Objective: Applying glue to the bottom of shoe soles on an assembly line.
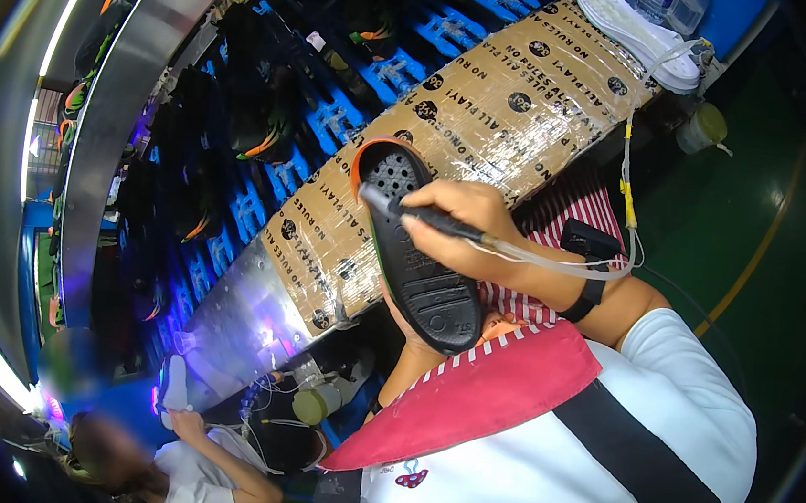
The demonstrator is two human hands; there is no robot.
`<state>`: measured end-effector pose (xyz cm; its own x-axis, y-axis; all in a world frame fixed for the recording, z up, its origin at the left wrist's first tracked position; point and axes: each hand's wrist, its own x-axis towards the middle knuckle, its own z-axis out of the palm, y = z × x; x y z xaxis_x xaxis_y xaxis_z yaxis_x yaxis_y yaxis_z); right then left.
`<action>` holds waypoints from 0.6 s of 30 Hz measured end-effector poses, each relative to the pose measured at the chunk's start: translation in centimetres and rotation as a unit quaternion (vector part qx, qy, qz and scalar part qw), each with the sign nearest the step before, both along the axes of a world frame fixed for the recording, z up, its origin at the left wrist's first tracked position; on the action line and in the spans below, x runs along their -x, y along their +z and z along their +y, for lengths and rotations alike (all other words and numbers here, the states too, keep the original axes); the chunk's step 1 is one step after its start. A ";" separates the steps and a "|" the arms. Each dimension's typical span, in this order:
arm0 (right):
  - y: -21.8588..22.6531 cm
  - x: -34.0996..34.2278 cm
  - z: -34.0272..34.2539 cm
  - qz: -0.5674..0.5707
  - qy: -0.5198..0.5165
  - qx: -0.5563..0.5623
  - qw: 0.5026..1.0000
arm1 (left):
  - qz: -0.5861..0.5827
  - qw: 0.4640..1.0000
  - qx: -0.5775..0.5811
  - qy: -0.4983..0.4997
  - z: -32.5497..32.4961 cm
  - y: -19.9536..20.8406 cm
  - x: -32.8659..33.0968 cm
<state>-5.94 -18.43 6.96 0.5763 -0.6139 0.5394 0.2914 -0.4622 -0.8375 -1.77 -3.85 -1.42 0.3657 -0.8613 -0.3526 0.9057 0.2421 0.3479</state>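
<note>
Presently, I find the black shoe sole (422,277) before the cardboard-covered bench (532,95). I have the left hand (405,328) clasped around its lower end, the right hand (464,217) gripping a black-handled brush (436,220) over the perforated end.

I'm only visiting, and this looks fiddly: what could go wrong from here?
The tip of the tool in the right hand is close to the edge of the black sole, so it might slip off. The clear hose passes close by the black wristband and could snag. The left hand is partly hidden by the sole, which might tilt if pressed.
</note>
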 end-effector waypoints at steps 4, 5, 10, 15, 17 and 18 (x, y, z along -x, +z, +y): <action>-0.2 0.3 -1.0 0.039 -0.089 0.092 0.991 | 0.000 1.000 0.007 0.001 -0.3 -0.5 0.2; -0.2 0.3 -0.9 0.062 -0.092 0.130 0.985 | -0.001 1.000 0.002 0.006 -0.3 -0.8 0.1; -0.3 0.3 -0.1 0.118 0.039 0.220 0.968 | 0.001 0.999 -0.015 0.037 -0.2 -1.5 -0.1; 0.8 0.9 0.1 0.021 0.046 0.070 0.996 | 0.003 0.998 -0.007 0.064 0.1 -2.0 -0.6; 0.4 0.9 -0.5 0.043 -0.024 0.116 0.992 | 0.003 0.998 -0.004 0.068 0.0 -2.2 -0.7; -0.1 0.6 -0.4 0.032 -0.030 0.130 0.991 | 0.007 0.998 -0.002 0.067 -0.1 -2.6 -0.8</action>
<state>-6.57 -18.79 6.90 0.5810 -0.4939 0.6470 0.2063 -0.6796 -0.7040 -0.98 -3.92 -3.98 0.4727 -0.8035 -0.3618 0.8699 0.3599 0.3373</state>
